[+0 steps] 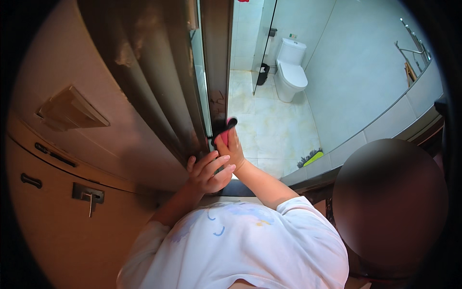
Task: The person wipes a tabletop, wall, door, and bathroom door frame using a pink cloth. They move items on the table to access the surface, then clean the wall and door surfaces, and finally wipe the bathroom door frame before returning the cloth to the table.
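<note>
My right hand grips a pink-and-black pad or cloth, too blurred to name more exactly. The pad is against or very close to the edge of a dark brown door post, beside a small black fitting on the post. My left hand is just below and to the left, fingers apart, with nothing in it. Its fingertips are near my right wrist and the lower end of the brown door frame; whether they touch is not clear.
Beyond the doorway, a white toilet stands on a tiled floor behind a glass panel's dark edge. On the left are a wall switch plate and a wooden door with a lever handle. A blurred round patch covers the right.
</note>
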Demonstrator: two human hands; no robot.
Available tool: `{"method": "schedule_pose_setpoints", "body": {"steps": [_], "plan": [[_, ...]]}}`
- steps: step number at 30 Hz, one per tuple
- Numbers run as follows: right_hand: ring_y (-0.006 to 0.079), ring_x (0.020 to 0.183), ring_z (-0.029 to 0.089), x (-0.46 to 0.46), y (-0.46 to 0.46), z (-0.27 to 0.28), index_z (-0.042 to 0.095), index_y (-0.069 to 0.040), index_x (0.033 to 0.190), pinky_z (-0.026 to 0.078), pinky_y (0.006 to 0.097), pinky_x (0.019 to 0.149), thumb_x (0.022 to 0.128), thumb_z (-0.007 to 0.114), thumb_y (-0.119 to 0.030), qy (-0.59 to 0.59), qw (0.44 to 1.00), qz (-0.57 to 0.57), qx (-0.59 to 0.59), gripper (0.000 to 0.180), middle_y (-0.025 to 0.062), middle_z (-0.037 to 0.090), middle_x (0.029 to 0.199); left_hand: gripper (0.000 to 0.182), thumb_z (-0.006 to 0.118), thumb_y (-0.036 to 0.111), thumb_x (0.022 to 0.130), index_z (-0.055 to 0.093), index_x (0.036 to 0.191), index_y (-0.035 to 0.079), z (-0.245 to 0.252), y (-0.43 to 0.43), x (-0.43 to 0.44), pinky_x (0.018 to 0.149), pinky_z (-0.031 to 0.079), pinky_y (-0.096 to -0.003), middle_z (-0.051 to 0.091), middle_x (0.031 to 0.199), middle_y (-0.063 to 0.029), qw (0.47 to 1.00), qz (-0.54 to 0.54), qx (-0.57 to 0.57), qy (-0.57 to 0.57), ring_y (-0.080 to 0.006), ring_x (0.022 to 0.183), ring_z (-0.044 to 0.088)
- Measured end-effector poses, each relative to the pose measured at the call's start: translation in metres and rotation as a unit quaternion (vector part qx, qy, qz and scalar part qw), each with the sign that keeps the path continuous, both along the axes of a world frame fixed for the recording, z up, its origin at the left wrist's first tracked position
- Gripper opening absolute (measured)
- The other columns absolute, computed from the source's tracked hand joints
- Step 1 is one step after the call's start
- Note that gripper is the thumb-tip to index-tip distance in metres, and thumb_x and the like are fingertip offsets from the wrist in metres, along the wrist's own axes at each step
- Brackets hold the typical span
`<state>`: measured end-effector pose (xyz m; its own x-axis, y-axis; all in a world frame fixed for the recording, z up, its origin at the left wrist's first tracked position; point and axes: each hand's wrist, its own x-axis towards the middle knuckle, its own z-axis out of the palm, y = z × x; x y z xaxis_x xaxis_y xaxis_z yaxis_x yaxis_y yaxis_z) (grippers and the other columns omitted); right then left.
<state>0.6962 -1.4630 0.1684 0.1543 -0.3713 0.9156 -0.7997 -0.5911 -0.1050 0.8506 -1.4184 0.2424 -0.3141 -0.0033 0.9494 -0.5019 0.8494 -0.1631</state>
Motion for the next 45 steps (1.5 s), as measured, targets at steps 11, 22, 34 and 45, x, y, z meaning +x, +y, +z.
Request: {"method": "schedule_pose_setpoints", "body": {"steps": [11, 22, 34, 45], "plan": [[0.0489, 0.136, 0.047, 0.013, -0.011, 0.095, 0.074, -0.015, 0.115, 0.050, 0.0488, 0.103, 0.075, 0.071, 0.002, -0.103, 0.990, 0.039, -0.092, 0.043, 0.0211, 0.040, 0.153, 0.016, 0.068, 0.028, 0.088, 0.063, 0.103, 0.030, 0.000, 0.000, 0.004, 0.123, 0.008, -0.0531, 0.069, 0.112, 0.0068, 0.999, -0.006, 0.007, -0.035, -0.0194, 0.115, 0.060], [0.0437, 0.134, 0.050, 0.016, 0.027, -0.132, 0.074, -0.027, 0.107, 0.048, 0.0482, 0.107, 0.074, 0.076, 0.002, -0.220, 0.969, 0.085, 0.080, 0.044, 0.0165, 0.036, 0.159, 0.015, 0.064, 0.023, 0.086, 0.067, 0.092, 0.036, 0.007, 0.001, 0.005, 0.123, -0.004, -0.0571, 0.062, 0.107, 0.0075, 0.994, -0.034, -0.002, -0.108, -0.0205, 0.117, 0.055], [0.0368, 0.122, 0.062, 0.021, 0.078, -0.144, 0.070, -0.016, 0.111, 0.053, 0.0406, 0.098, 0.073, 0.062, 0.010, -0.295, 0.925, -0.003, 0.239, 0.047, 0.0181, 0.054, 0.145, 0.017, 0.073, 0.011, 0.078, 0.075, 0.090, 0.023, -0.023, 0.017, 0.009, 0.117, 0.032, -0.0483, 0.070, 0.105, 0.0018, 0.920, -0.271, 0.206, -0.193, -0.0216, 0.109, 0.062], [0.0341, 0.106, 0.060, 0.056, 0.075, -0.089, 0.070, -0.007, 0.092, 0.050, 0.0430, 0.092, 0.066, 0.064, 0.009, -0.348, 0.930, -0.092, 0.077, 0.031, 0.0120, 0.061, 0.117, 0.026, 0.072, 0.008, 0.065, 0.077, 0.088, 0.017, -0.060, 0.006, 0.014, 0.108, 0.040, -0.0518, 0.070, 0.103, -0.0038, 0.839, -0.395, 0.265, -0.264, -0.0270, 0.106, 0.061]]}}
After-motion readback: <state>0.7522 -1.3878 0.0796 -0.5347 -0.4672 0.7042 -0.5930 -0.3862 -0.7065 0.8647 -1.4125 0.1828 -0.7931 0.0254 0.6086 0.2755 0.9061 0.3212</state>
